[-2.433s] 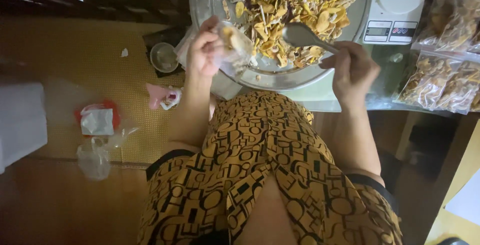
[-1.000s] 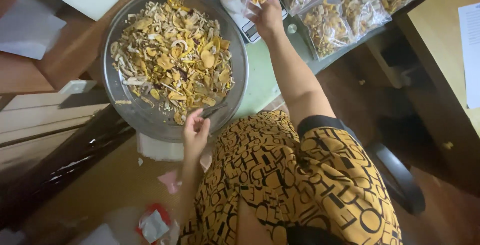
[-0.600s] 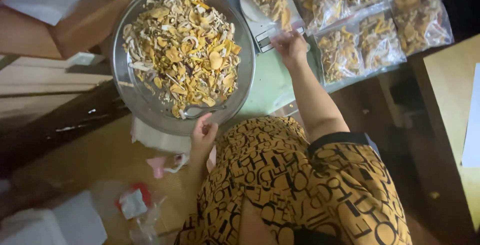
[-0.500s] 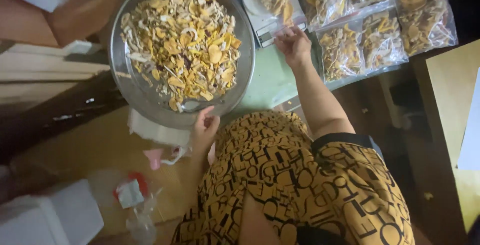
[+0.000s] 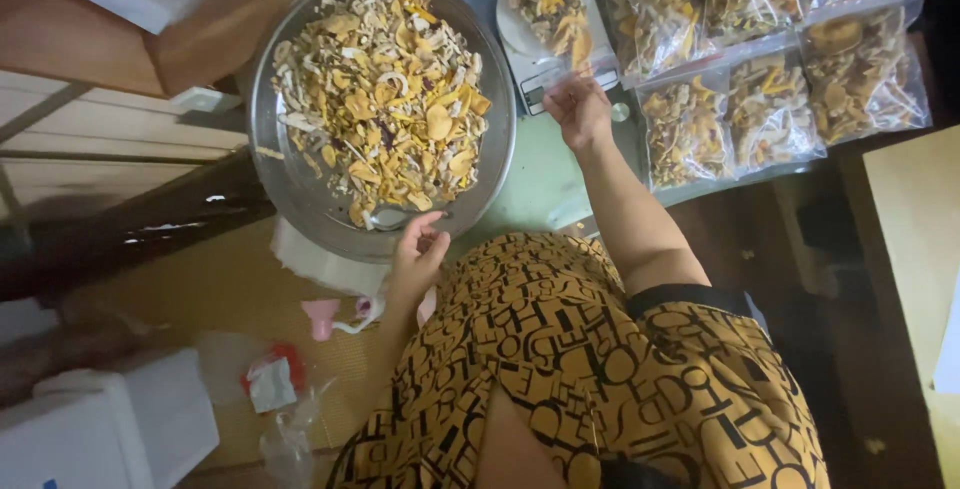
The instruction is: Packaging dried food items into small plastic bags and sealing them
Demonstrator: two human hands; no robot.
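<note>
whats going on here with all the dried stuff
A person in a patterned yellow top sits at a big metal bowl heaped with dried yellow and white pieces. Their left hand rests at the bowl's near rim; their right hand is at a small white scale carrying a portion. Filled clear bags lie to the right.

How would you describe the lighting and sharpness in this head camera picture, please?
Head view: dim, warm indoor light; the metal bowl rim shows soft glare, the sealed bags glint; floor and right edge sink into shadow. Left hand and right hand are slightly soft; the wide lens bends the edges.
</note>
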